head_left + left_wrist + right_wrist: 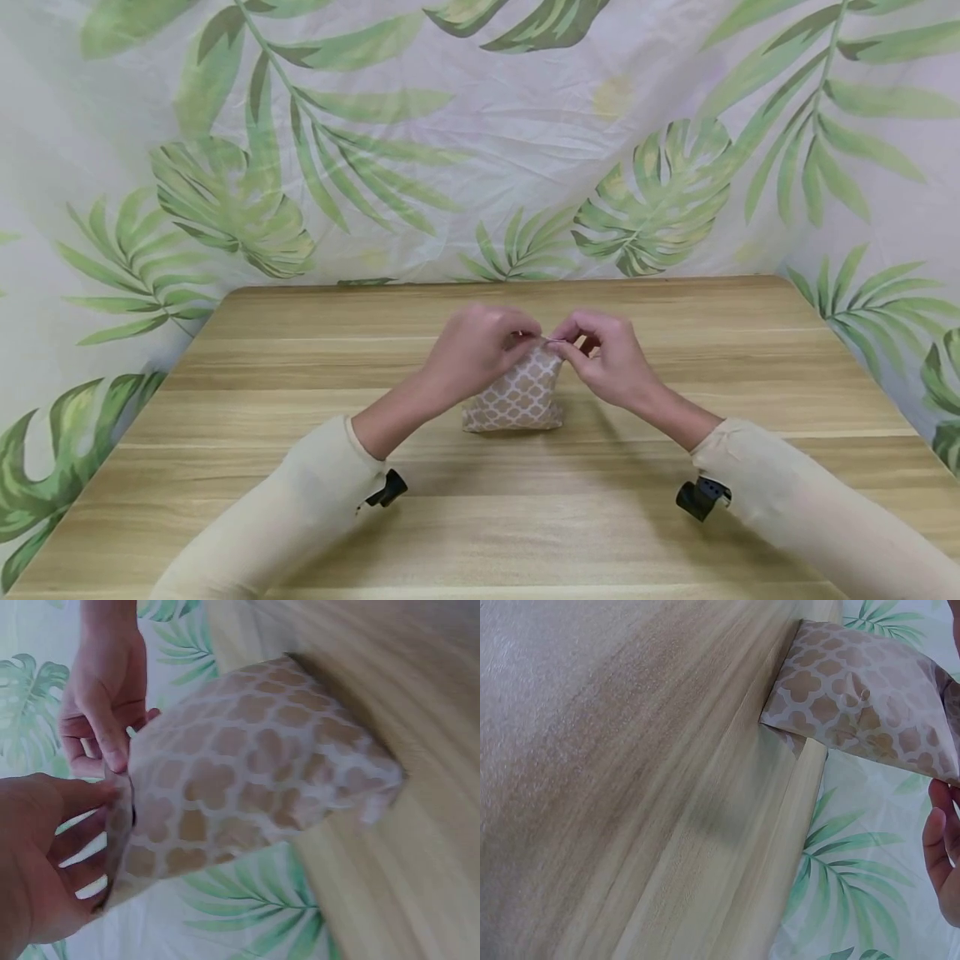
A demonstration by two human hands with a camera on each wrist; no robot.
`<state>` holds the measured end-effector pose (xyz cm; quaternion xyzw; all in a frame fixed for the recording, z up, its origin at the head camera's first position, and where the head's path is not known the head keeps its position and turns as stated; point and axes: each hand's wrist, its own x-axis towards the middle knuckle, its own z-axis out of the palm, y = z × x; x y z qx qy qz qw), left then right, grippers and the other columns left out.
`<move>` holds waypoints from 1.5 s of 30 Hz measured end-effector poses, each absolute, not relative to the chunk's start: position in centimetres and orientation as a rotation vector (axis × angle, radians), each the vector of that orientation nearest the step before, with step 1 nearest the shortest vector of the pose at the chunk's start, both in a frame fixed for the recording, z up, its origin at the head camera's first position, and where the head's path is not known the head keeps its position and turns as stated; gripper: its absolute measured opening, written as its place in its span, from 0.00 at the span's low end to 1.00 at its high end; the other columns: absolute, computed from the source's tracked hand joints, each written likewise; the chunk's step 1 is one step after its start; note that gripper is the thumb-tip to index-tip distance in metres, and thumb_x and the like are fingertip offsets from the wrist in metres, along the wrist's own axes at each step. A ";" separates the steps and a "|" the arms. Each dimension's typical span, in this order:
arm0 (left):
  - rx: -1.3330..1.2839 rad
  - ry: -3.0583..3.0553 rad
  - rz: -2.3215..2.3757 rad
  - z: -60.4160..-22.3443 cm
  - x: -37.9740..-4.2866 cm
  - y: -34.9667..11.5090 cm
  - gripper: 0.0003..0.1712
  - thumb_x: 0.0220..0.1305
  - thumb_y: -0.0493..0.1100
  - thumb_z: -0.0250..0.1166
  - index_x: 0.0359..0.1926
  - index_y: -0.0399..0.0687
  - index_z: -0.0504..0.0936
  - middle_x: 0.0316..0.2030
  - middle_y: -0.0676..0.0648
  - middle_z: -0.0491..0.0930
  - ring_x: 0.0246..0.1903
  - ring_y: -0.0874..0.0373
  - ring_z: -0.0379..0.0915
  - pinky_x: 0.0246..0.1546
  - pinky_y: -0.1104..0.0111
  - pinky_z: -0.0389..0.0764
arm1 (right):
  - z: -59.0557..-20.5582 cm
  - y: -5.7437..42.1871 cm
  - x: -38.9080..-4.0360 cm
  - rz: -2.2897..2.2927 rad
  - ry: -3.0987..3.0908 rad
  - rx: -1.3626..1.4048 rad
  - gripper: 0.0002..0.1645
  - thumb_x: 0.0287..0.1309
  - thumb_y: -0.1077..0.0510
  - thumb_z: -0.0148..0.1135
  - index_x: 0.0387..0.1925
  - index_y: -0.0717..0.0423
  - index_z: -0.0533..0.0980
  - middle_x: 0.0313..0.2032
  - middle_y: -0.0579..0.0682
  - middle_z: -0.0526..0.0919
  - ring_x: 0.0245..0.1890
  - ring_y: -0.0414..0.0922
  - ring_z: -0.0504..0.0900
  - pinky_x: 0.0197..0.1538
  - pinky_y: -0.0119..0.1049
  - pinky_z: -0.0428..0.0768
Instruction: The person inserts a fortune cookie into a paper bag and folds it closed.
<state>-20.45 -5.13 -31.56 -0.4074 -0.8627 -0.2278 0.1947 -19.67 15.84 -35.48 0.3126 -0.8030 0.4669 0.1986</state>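
A small paper bag (516,393), brown with a white lattice pattern, stands on the wooden table between the two hands. My left hand (480,350) pinches the bag's top edge from the left; in the left wrist view its thumb and fingers lie on either side of the folded rim. From the right, the right hand (611,354) pinches the same edge close to the left fingertips. The bag (855,694) tapers up to its rim and looks full-bodied in the right wrist view, where the right hand (943,851) is partly cut off. What lies inside is hidden.
The wooden table (247,392) extends on all sides of the bag. Behind it hangs a pale cloth (517,150) printed with green leaves. A black wrist device (387,488) shows below the left sleeve, another (701,497) below the right.
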 end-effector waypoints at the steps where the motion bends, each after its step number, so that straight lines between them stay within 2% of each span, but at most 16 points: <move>1: -1.142 -2.425 -0.615 -31.4 -20.5 -5.0 0.02 0.63 0.35 0.74 0.36 0.44 0.92 0.32 0.50 0.90 0.29 0.60 0.84 0.31 0.69 0.82 | -35.5 15.8 -19.7 1.301 -2.245 0.877 0.08 0.57 0.73 0.72 0.30 0.59 0.83 0.27 0.49 0.87 0.24 0.42 0.82 0.26 0.29 0.79; 9: -1.146 -2.415 -0.625 -31.7 -20.7 -4.6 0.03 0.64 0.35 0.73 0.35 0.44 0.92 0.32 0.49 0.90 0.29 0.60 0.85 0.31 0.69 0.83 | -35.1 15.9 -19.5 1.266 -2.279 0.870 0.07 0.60 0.71 0.71 0.32 0.57 0.82 0.27 0.46 0.86 0.29 0.40 0.83 0.26 0.31 0.80; 17: -1.141 -2.364 -0.608 -32.1 -20.7 -4.3 0.03 0.64 0.40 0.74 0.36 0.46 0.93 0.31 0.51 0.90 0.27 0.61 0.83 0.29 0.68 0.80 | -35.0 16.0 -19.3 1.205 -2.274 0.859 0.07 0.59 0.72 0.70 0.29 0.59 0.84 0.26 0.48 0.87 0.24 0.38 0.82 0.25 0.34 0.80; 22: -1.125 -2.389 -0.564 -32.0 -20.6 -4.2 0.05 0.66 0.43 0.73 0.39 0.48 0.93 0.33 0.53 0.90 0.31 0.60 0.85 0.32 0.64 0.76 | -34.9 16.1 -19.3 1.196 -2.270 0.866 0.07 0.60 0.73 0.69 0.30 0.61 0.85 0.27 0.49 0.88 0.24 0.39 0.83 0.24 0.36 0.81; 28: -1.130 -2.385 -0.533 -32.2 -20.6 -4.1 0.05 0.66 0.43 0.73 0.39 0.49 0.93 0.35 0.52 0.90 0.33 0.59 0.86 0.36 0.60 0.78 | -35.0 16.1 -19.2 1.174 -2.272 0.887 0.07 0.60 0.74 0.68 0.32 0.62 0.86 0.27 0.50 0.89 0.24 0.40 0.84 0.23 0.36 0.81; 45: -1.160 -2.415 -0.489 -32.5 -21.2 -4.6 0.06 0.67 0.45 0.72 0.35 0.49 0.92 0.34 0.53 0.88 0.31 0.59 0.84 0.36 0.62 0.74 | -35.4 16.0 -19.2 1.169 -2.251 0.872 0.08 0.60 0.74 0.67 0.31 0.62 0.86 0.25 0.49 0.88 0.22 0.39 0.83 0.23 0.34 0.79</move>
